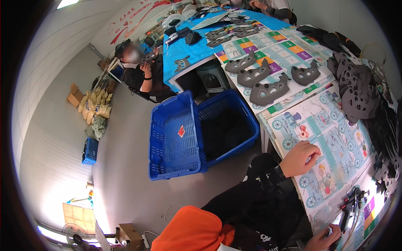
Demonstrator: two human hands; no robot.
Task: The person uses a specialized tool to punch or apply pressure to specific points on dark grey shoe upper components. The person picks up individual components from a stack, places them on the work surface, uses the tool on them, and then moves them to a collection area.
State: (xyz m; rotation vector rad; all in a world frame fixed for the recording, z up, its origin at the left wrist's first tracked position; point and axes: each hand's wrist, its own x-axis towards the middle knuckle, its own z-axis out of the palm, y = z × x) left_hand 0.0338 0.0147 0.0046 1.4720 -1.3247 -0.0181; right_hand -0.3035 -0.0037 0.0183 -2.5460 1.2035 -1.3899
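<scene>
My left hand [299, 159] rests on the patterned tabletop with its fingers curled in, and nothing shows in it. A dark band circles that wrist. Near the lower edge is my right hand [324, 238], its thumb and forefinger apart, beside a black tool with cords [349, 205]. No hold on the tool can be seen. Several curved dark grey pieces with cut-out holes lie farther up the table, the nearest grey piece [269, 91] past my left hand. A stack of similar grey pieces [356, 90] stands at the right edge.
Two blue plastic crates, an upper crate [173, 138] tilted against a lower crate [247, 121] holding dark material, stand left of the table. A masked person [142, 71] sits beyond, handling a dark piece at the blue-covered table [201, 52]. Black straps [385, 121] hang along the right edge.
</scene>
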